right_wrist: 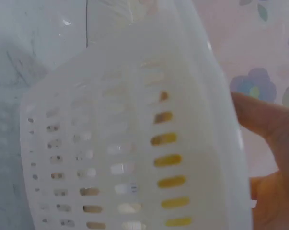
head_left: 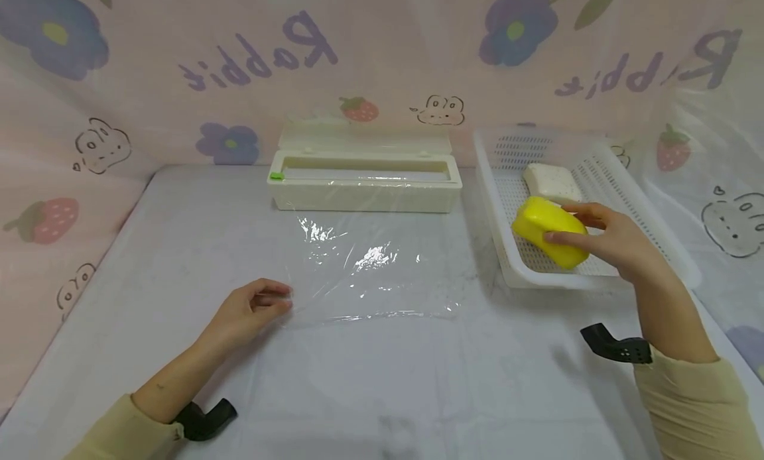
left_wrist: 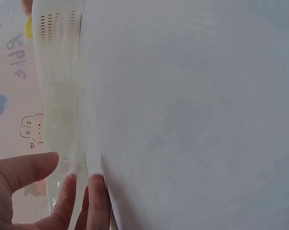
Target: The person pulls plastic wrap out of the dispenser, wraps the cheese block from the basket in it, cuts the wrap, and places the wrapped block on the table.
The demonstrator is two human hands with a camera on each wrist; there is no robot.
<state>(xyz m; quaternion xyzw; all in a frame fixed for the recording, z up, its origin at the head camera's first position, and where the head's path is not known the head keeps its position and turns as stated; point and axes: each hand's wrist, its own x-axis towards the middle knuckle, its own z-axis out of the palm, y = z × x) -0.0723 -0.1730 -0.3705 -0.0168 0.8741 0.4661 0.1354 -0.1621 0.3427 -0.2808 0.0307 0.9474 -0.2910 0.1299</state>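
The right hand [head_left: 623, 238] gripped a yellow block [head_left: 540, 220] over the floor of the white basket [head_left: 561, 280], near a white block [head_left: 552, 181], while the left hand [head_left: 246, 311] bent its fingers beside the clear film [head_left: 370, 274] — whether pinching it, I couldn't tell.

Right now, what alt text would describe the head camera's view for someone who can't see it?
A person's right grip holds a yellow block in or just above a white basket containing a white block. The left grip is at the near-left corner of clear film extending from an open cream box.
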